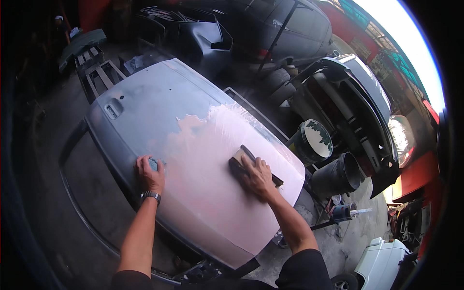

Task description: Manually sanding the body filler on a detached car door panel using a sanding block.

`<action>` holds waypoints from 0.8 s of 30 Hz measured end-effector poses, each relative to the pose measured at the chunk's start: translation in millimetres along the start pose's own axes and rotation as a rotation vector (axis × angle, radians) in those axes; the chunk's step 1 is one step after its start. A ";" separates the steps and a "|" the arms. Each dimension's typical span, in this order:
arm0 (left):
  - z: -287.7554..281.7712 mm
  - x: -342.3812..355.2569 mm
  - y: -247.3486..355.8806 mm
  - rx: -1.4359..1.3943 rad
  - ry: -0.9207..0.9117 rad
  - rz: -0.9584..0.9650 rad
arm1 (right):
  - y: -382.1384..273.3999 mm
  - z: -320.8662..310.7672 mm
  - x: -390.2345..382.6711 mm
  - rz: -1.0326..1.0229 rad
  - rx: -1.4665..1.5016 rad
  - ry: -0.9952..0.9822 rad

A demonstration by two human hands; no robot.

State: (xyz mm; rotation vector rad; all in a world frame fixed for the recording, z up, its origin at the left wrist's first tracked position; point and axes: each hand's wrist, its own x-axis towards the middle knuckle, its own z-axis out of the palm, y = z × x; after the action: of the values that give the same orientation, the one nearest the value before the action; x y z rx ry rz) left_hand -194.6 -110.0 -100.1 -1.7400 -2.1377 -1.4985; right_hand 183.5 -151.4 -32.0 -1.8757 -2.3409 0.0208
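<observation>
A car door panel point(140, 98) lies across the view, grey primer on its upper part and pale pink filler over much of the lower right. My left hand point(150, 176) rests at the panel's left edge, fingers curled around a small teal pad or sponge point(154, 164). My right hand point(257, 178) presses on a long, dark sanding block point(238, 159) lying diagonally on the pink area, its fingers spread along the top. The panel's window frame point(67, 181) extends down along the left, below the door body.
Two buckets point(314, 139) and a small blue can point(344, 212) stand right of the panel. A dark liftgate point(361, 116), stacked tyres point(276, 81), a parked dark vehicle point(299, 29) and body panels point(203, 38) are behind. A white car part point(376, 263) is at lower right.
</observation>
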 end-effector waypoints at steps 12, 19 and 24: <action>4.7 -6.4 13.8 0.015 -0.030 0.027 | 36.4 28.5 162.7 0.189 -0.100 0.132; -1.5 4.7 9.3 0.085 0.017 0.022 | -92.9 21.9 -13.8 -0.148 -0.014 0.067; -9.8 -2.6 4.4 0.082 -0.015 0.015 | -86.9 6.6 45.5 -0.052 0.010 0.050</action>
State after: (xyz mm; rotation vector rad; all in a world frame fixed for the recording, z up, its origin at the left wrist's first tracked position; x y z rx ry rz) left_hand -195.4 -118.6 -93.3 -1.7420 -2.1556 -1.3775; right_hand 88.8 -126.0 -25.3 -1.7889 -2.3508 -0.0198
